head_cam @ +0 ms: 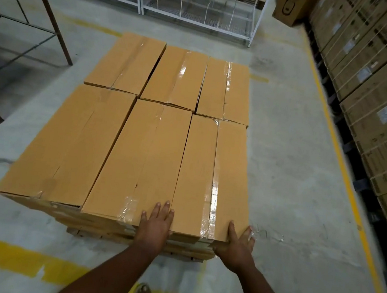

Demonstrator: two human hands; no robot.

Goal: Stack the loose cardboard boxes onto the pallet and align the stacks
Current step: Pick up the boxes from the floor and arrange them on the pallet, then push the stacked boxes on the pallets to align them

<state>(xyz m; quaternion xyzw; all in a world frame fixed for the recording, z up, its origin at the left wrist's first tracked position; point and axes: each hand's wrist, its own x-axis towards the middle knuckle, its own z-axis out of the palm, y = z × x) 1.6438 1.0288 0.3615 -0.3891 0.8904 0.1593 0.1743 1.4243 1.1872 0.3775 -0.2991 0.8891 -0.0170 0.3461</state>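
Both hands sit on the near end of the near-right cardboard box (213,172), the top box of its stack on the pallet (95,232). The left hand (155,226) lies flat, fingers straight, across the seam with the middle box (140,162). The right hand (239,244) presses spread fingers on the box's outer corner. Beyond the fingertips lie three far boxes (178,77). Bare concrete floor (295,158) opens right of the right hand, up to a yellow line (338,153).
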